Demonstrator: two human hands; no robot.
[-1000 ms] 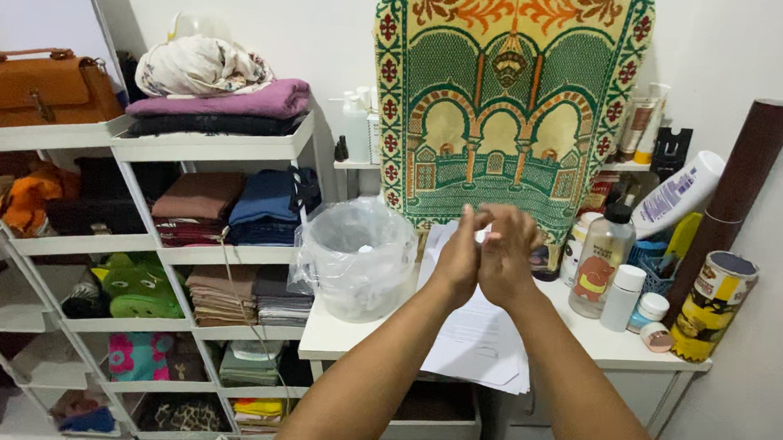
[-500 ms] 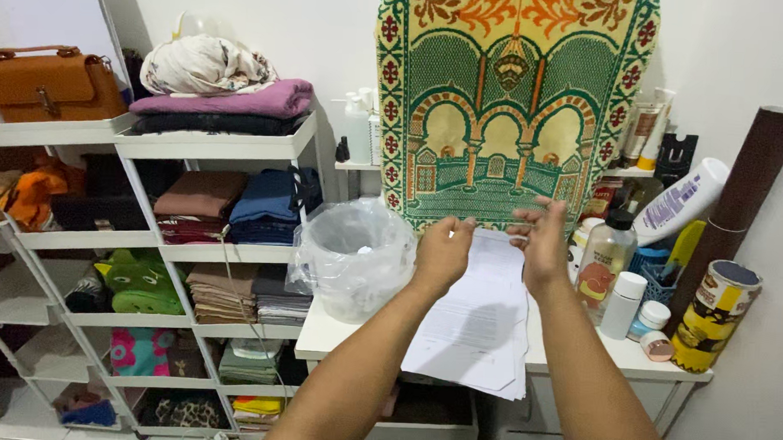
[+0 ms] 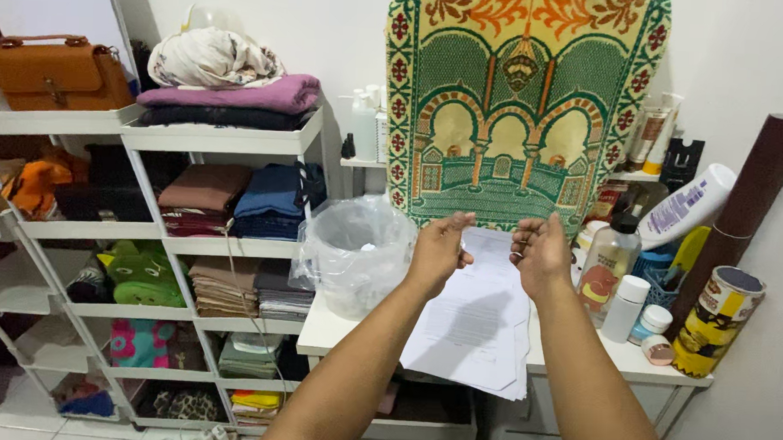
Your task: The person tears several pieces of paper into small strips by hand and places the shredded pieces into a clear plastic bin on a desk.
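Papers (image 3: 479, 323): white printed stack, overhanging desk (image 3: 335, 331) edge, untouched.

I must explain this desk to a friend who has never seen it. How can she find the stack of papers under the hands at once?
Start at the big green and yellow patterned rug hanging on the wall above the white desk. Directly below it lies the stack of papers, under the left hand and right hand, between the plastic-lined bucket and the bottles. It is the only flat white thing, and it overhangs the desk's front edge.

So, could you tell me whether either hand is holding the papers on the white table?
No, both the left hand and right hand hover open above the papers.
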